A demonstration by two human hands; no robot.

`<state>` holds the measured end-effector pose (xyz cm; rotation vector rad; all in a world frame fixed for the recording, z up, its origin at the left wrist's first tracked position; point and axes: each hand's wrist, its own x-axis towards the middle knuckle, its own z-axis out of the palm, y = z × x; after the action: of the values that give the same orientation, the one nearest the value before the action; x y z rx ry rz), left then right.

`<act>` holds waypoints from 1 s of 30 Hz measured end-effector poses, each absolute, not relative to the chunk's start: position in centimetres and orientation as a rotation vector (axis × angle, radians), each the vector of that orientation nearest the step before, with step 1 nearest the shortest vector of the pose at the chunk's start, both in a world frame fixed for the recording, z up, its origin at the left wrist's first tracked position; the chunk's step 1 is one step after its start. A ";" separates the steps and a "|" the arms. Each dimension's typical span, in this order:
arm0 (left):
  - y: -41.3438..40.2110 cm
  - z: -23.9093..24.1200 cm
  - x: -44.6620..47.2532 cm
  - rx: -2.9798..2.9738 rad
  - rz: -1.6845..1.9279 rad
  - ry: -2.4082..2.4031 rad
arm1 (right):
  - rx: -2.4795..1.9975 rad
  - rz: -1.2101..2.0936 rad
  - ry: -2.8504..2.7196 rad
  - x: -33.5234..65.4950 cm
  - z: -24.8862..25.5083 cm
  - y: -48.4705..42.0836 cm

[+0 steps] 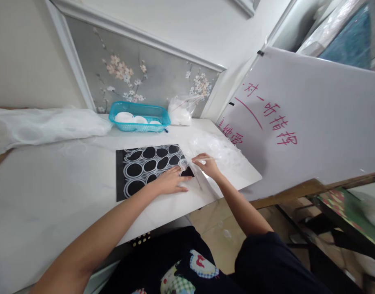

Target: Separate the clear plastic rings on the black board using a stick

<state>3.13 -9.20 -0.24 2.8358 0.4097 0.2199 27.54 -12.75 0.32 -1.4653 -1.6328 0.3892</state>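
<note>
A black sheet with rows of pale rings lies on the white table. My left hand rests flat on its right part, fingers spread. By those fingertips, a small piece of clear film sits at the sheet's edge. To the right of the sheet, my right hand is closed in a pinch on a thin pale stick, which points to the right; its exact kind is too small to tell. A sheer, see-through strip trails from beside the right hand toward the table's front edge.
A blue plastic basket with white round pieces stands against the wall. Beside it is a clear bag of white material. Crumpled clear film lies at the right; a long translucent bundle at the left. A whiteboard borders the table.
</note>
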 end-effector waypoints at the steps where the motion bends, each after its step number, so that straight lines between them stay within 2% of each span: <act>1: -9.2 -0.2 3.1 2.850 0.228 0.416 | -1.475 0.411 -1.604 27.4 -0.4 -13.4; 5: -9.4 -0.3 3.1 2.962 0.251 0.376 | -1.523 0.420 -1.455 27.9 -2.5 -15.2; 10: -9.8 -0.8 3.3 3.100 0.227 0.244 | -1.528 0.440 -1.353 28.8 -1.7 -16.4; 17: -9.3 -1.1 3.3 3.076 0.312 0.143 | -1.498 0.705 -1.343 27.1 -1.1 -17.7; 30: -8.8 -0.5 3.5 2.906 0.143 0.263 | -1.556 0.601 -1.464 24.7 -0.9 -19.3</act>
<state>3.53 -8.81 -0.45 2.9057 0.2626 0.1432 24.71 -19.28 -0.91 -1.5564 -1.4635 0.6010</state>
